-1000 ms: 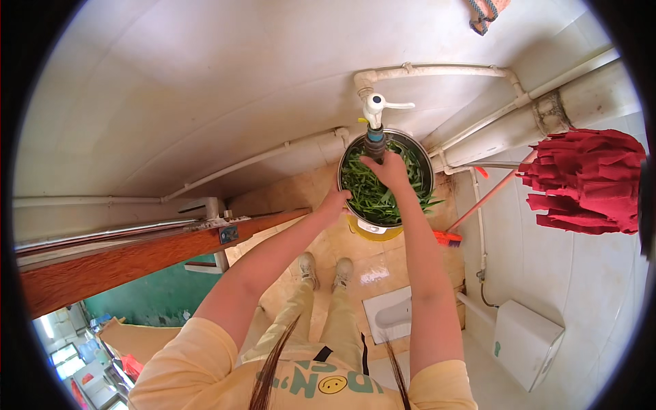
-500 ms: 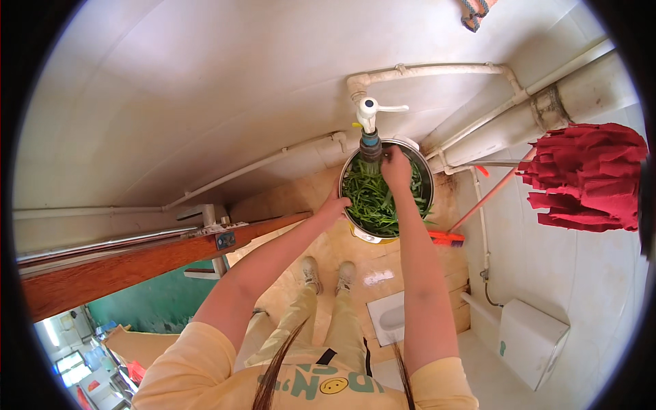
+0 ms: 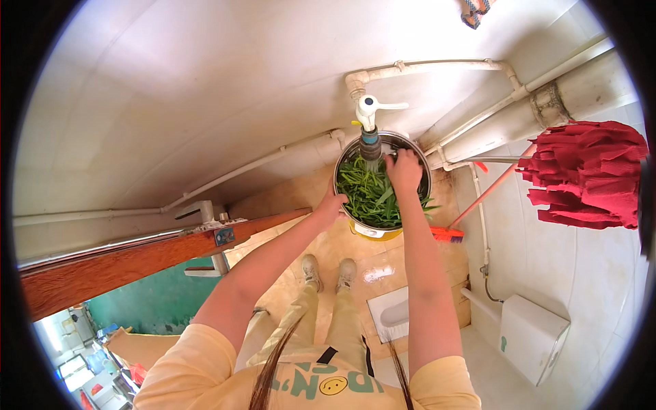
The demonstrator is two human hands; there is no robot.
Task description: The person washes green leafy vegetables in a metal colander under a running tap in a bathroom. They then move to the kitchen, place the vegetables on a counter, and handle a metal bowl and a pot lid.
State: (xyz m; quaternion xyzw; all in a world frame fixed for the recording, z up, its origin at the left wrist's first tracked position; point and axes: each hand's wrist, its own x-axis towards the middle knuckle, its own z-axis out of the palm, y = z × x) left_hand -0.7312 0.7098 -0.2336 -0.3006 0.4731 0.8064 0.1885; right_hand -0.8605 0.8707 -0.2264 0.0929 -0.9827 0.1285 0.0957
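Observation:
A deep metal pot (image 3: 426, 188) full of long green leafy vegetables (image 3: 369, 195) is held beneath a white lever tap (image 3: 369, 113). Water runs from the tap's dark nozzle onto the leaves. My left hand (image 3: 332, 203) grips the pot's left rim, its thumb over the edge. Inside the pot, on the right, my right hand (image 3: 404, 171) rests against the greens with thumb and fingers apart; its fingertips are partly hidden. Some leaves poke out over the right rim. Yellow shows on the pot's lower outside.
Pipes (image 3: 437, 67) run along the wall behind the tap. A dark red mop head (image 3: 588, 174) hangs at the right, near an orange broom (image 3: 447, 234). A wooden door edge (image 3: 130, 256) stands at the left. On the tiled floor is a white squat toilet (image 3: 389, 314).
My right hand has moved from beside the nozzle slightly right and nearer me, its fingers spreading. The pot has shifted a little to the left and away from me. My left hand keeps its grip.

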